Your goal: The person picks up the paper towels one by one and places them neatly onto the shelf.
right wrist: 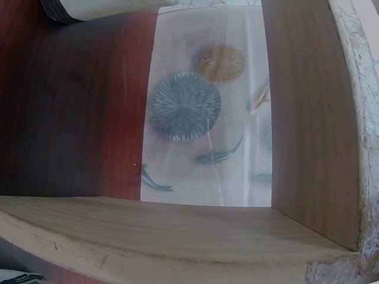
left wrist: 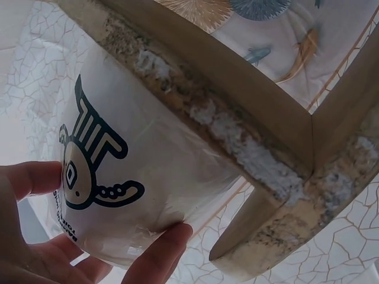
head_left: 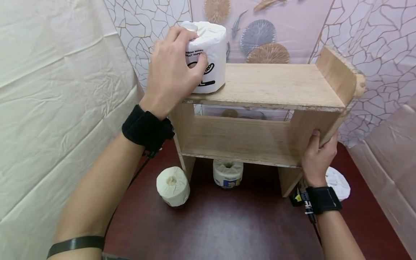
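Note:
My left hand (head_left: 170, 72) grips a white paper-wrapped toilet roll (head_left: 216, 47) that stands upright at the left end of the wooden shelf unit's (head_left: 269, 85) top board. Thumb and fingers curl round its sides; the left wrist view shows the same roll (left wrist: 160, 165) with its printed cartoon, close against the chipped board edge (left wrist: 231, 142). Lower down at the right, my right hand (head_left: 320, 159) holds the unit's right side panel, thumb on the inner face. In the right wrist view that hand is out of sight; only the unit's boards (right wrist: 314, 106) appear.
On the dark red table (head_left: 221, 227), a cream-wrapped roll (head_left: 173, 189) stands by the unit's left leg. Another roll (head_left: 227, 177) is under the lower board, and a white roll (head_left: 338, 184) sits beyond my right wrist. Patterned cloth (head_left: 383, 54) hangs behind.

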### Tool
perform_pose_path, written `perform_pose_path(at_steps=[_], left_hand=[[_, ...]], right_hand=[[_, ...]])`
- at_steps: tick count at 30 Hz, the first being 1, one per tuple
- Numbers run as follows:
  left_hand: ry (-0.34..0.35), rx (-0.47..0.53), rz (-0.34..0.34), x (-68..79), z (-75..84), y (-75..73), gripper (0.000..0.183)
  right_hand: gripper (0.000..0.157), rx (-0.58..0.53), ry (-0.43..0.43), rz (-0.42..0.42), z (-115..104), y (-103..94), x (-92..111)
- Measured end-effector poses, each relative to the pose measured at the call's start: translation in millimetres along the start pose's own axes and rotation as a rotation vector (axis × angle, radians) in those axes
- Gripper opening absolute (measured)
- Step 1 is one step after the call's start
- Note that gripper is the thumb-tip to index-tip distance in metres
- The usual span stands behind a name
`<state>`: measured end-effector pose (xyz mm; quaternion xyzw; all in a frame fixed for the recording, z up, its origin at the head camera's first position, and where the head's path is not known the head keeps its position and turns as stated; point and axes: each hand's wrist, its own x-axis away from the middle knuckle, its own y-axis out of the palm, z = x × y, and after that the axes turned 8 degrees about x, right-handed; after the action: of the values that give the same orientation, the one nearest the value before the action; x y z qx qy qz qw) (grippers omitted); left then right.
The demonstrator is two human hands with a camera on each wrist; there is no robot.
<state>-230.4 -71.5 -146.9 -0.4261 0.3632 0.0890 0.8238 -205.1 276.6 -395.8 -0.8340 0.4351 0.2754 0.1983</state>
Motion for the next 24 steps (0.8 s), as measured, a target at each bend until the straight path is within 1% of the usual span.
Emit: perform_pose_path(at_steps=[3, 10, 14, 19, 24], left_hand=[[0.001, -0.005, -0.001, 0.0, 0.2, 0.9, 0.045], [0.002, -0.009, 0.002, -1.4, 0.7, 0.9, 0.044], [0.003, -0.024, -0.002, -0.5, 1.2, 1.2, 0.046], [0.011, -0.044, -0.001, 1.5, 1.3, 1.7, 0.046], [0.017, -0.037, 0.004, 2.9, 0.9, 0.9, 0.045]], right_hand=[[0.04, -0.008, 0.0, 0.002, 0.9, -0.3, 0.7], [0.042, -0.017, -0.071, -0.01, 4.5, -1.7, 0.0], [0.042, -0.025, -0.077, -0.003, 5.3, -1.8, 0.2], [0.042, -0.032, -0.057, 0.003, 5.2, -0.4, -0.2], [0.042, -0.023, -0.037, 0.01, 5.0, 1.5, -0.6]])
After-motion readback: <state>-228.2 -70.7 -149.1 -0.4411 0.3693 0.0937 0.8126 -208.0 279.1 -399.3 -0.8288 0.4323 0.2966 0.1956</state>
